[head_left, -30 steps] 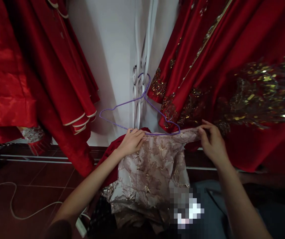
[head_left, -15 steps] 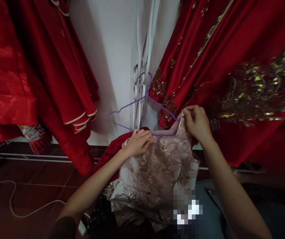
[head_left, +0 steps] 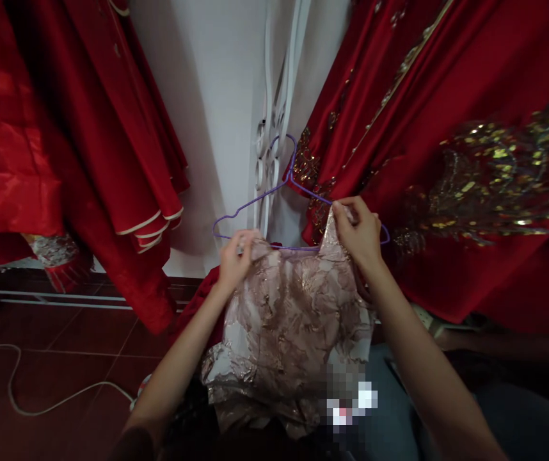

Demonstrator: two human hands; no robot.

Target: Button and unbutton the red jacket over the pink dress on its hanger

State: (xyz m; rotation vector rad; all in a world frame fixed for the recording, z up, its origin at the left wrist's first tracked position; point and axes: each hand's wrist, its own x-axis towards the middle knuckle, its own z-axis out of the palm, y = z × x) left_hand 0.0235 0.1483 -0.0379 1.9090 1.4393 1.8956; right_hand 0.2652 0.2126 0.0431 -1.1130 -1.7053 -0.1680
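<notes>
A pale pink and gold brocade dress (head_left: 294,314) hangs between my hands, its lower part bunched over my lap. My right hand (head_left: 358,234) pinches its right shoulder strap, which lies over the right arm of a purple wire hanger (head_left: 267,191). The hanger's right end sticks out beyond that hand. My left hand (head_left: 237,259) is closed on the dress's left shoulder edge, just under the hanger's left arm. That left arm of the hanger is bare, and its hook points up in front of a white metal frame.
Red garments (head_left: 96,128) hang on the left, and a red dress with gold sequins (head_left: 490,173) hangs on the right. White scrolled metalwork (head_left: 267,160) stands against the wall. A white cable (head_left: 63,403) runs over the dark tiled floor.
My right hand has moved left and the strap now sits over the hanger, whose right end shows. My left hand has shifted left and up from the neckline to the left shoulder edge.
</notes>
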